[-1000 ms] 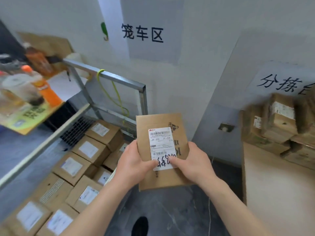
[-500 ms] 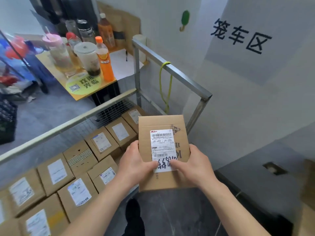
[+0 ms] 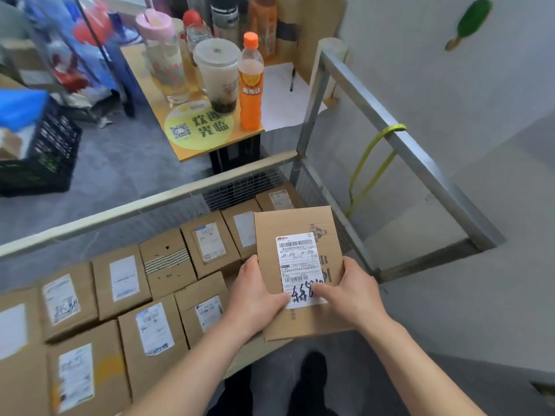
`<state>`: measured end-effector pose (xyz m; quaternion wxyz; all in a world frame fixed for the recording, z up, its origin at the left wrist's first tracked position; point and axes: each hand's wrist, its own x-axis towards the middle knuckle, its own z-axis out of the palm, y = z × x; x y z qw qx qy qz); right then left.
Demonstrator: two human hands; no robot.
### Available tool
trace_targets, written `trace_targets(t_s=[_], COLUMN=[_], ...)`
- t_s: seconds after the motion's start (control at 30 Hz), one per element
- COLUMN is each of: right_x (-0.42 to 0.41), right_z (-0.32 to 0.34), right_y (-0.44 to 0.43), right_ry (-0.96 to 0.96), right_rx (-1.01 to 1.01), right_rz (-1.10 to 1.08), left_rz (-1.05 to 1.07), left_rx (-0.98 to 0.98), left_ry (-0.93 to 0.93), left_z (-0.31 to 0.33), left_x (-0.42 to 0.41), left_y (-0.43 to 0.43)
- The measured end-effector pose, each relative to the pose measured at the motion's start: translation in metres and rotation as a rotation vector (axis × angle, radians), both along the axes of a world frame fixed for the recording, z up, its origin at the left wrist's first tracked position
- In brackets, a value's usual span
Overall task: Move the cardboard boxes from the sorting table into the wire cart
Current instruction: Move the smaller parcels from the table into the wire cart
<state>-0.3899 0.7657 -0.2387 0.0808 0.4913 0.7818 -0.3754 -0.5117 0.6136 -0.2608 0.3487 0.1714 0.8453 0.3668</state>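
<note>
I hold a flat brown cardboard box point(image 3: 300, 226) with a white shipping label in both hands. My left hand point(image 3: 255, 298) grips its left edge, thumb on the label. My right hand point(image 3: 351, 292) grips the right edge, thumb on the label's handwriting. The box hangs over the near right corner of the wire cart point(image 3: 399, 136), a metal-framed cage with mesh sides. Several labelled cardboard boxes point(image 3: 123, 280) lie packed in rows on the cart's floor, to the left of and below the held box. The sorting table is out of view.
Beyond the cart's far rail stands a yellow table point(image 3: 186, 148) with several drink bottles and cups, an orange bottle point(image 3: 250, 85) nearest. A black plastic crate point(image 3: 39, 157) sits on the floor at left. A yellow-green cord point(image 3: 372, 163) hangs from the cart's right rail. A white wall runs along the right.
My view has swung left, away from the sorting table. The held box has come over the cart's right corner, and more of the packed boxes now show. My grip is unchanged.
</note>
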Motion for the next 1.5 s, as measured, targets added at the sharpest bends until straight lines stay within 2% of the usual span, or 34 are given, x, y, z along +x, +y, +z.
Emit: trace_targets(t_s=[0.37, 0.6, 0.97, 1.2, 1.5], right_x=[-0.075, -0.084, -0.078, -0.070, -0.083], right_z=[-0.122, -0.191, -0.244, -0.255, -0.289], right_y=[0.031, 0.028, 0.016, 0.012, 0.015], right_ry=[-0.033, -0.106, -0.223, -0.250, -0.280], right_rx=[-0.081, -0.105, -0.119, -0.095, -0.168], right_rz=[0.318, 0.420, 0.470, 0.493, 0.447], left_rz=[0.310, 0.403, 0.439, 0.412, 0.320], left_rx=[-0.144, -0.191, -0.272, -0.299, -0.342], left_ry=[-0.045, -0.103, -0.175, -0.202, -0.216], left_z=[-0.103, -0.172, -0.228, -0.235, -0.261], left_x=[-0.023, -0.017, -0.002, 0.007, -0.015], left_y=[0.009, -0.001, -0.013, -0.017, -0.016])
